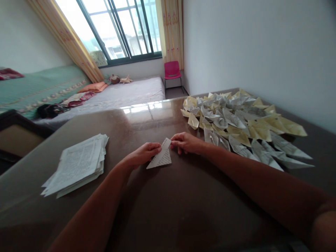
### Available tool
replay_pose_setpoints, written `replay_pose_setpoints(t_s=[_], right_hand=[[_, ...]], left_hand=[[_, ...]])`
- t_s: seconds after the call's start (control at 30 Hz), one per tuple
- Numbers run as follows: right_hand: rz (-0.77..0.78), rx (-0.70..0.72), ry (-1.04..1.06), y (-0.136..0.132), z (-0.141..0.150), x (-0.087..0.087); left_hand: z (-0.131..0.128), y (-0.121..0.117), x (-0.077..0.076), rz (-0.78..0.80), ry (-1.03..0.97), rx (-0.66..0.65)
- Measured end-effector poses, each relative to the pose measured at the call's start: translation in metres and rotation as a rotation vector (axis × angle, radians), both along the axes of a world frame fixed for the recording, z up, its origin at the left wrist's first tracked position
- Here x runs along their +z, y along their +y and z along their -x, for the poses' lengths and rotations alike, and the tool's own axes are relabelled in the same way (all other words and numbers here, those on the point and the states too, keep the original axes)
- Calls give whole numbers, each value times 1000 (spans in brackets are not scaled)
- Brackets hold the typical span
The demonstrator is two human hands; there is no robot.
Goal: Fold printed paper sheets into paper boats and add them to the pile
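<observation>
Forearms span the table, left fingers pinching folded paper, right fingers closed on its corner

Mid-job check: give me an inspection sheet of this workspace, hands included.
Surface: glossy brown table, reflecting light near its far edge.
Job's things: part-folded printed sheet; paper stack at left; boat-like folded papers at right.
Clutter: crumpled cloth on the bed.
Hands: left hand pinches the sheet; right hand at its upper right corner, contact unclear.
Cables: nothing seen.
Surroundings: pink chair, window.
</observation>
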State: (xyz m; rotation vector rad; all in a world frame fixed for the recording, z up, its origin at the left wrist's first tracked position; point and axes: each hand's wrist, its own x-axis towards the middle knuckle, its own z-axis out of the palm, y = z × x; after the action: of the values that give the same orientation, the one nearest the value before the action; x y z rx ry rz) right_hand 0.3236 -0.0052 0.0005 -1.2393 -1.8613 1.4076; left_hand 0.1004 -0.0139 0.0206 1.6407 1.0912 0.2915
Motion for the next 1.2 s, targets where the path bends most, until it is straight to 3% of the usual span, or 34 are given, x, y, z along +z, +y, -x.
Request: replay_pose_setpoints(t_s=[0.23, 0.43, 0.53, 1.2], right_hand=[[45, 32, 77, -4, 2, -3], [-367, 177, -148, -4, -5, 3], [-458, 183, -196, -2, -6, 0], [-406, 252, -124, 3, -10, -3]], left_hand=[[-3, 2, -3, -342, 156, -95], [-6, 0, -2, -521, 319, -129], [-7, -2, -1, -540, 360, -133], [-12, -16, 0, -695, 528, -132]])
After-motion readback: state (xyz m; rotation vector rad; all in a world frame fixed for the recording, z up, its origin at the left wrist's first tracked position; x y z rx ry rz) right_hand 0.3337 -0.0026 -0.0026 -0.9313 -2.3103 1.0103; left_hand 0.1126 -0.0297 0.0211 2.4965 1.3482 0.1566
